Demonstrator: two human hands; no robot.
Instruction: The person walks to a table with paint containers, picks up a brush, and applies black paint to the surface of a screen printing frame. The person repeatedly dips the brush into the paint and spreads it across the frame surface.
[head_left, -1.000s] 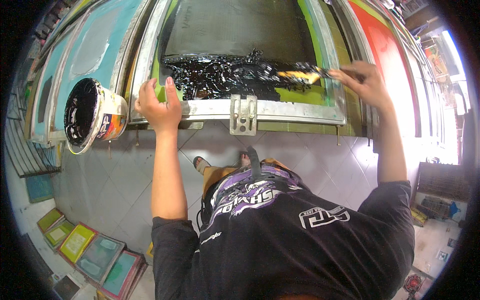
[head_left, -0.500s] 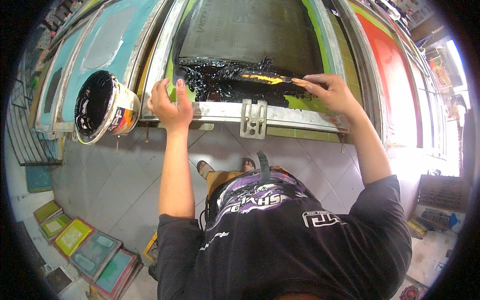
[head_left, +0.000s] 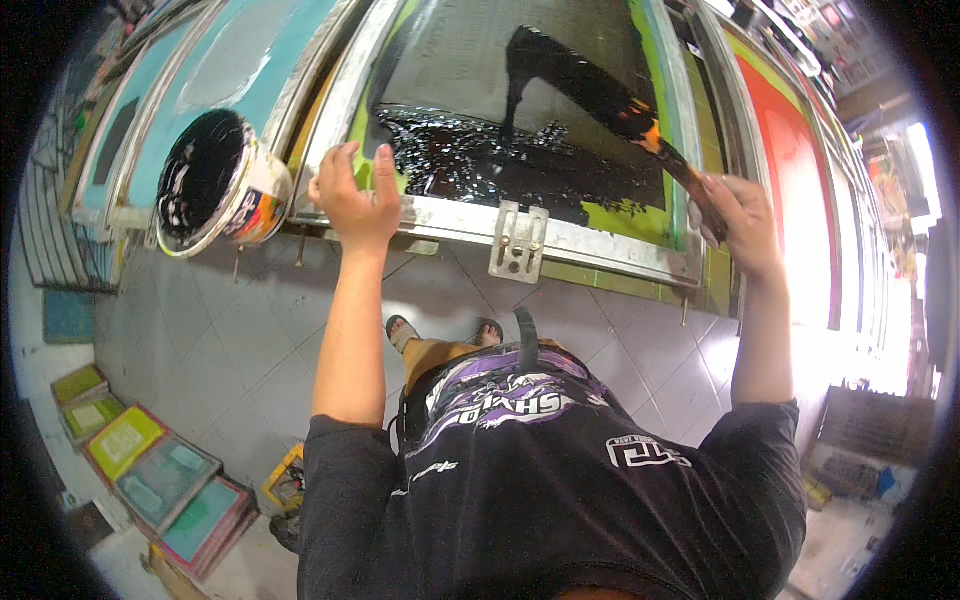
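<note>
My right hand (head_left: pixel 742 222) grips the wooden handle of a spatula (head_left: pixel 660 145) over the right side of a screen-printing frame (head_left: pixel 420 208). Black ink thickly coats the spatula's long blade, leaving a little orange bare near the handle. From its far end a dark strand reaches down toward the glossy black ink (head_left: pixel 450 155) spread along the near part of the mesh. At the frame's near left corner is my left hand (head_left: pixel 358 200), thumb and fingers apart and holding nothing. A metal hinge clamp (head_left: pixel 517 242) sits on the near bar.
Left of my left hand, a tilted bucket (head_left: pixel 270 205) coated inside with black ink rests by a blue screen (head_left: pixel 175 150). A red screen (head_left: pixel 790 150) lies to the right. Several small frames (head_left: pixel 165 470) are stacked on the floor at lower left.
My right hand has moved right and slightly nearer me, swinging the spatula from lying in the ink to a raised slant pointing far left. My left hand stays by the frame corner.
</note>
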